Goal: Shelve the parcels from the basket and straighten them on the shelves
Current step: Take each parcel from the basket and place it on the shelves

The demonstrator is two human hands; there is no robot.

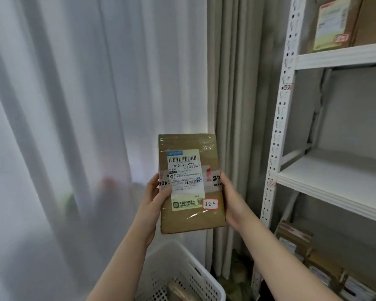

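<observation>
Basket [201, 279]: sat lowest.
Parcel [189, 183]: hung upright above it, left of shelf [334, 177].
Fingers [165, 189]: left hand [155, 193], right hand [230, 200] clasped parcel's side edges.
Tip: follow 3-2-2 sticker [210, 204], seat square on shelf.

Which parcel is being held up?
Look in front of the white curtain, just left of the white shelf rack. The left hand and right hand hold one flat brown parcel upright above the basket. Unlike the parcels on the shelves, it is in the air, and its red-edged sticker reads 3-2-2.
</observation>
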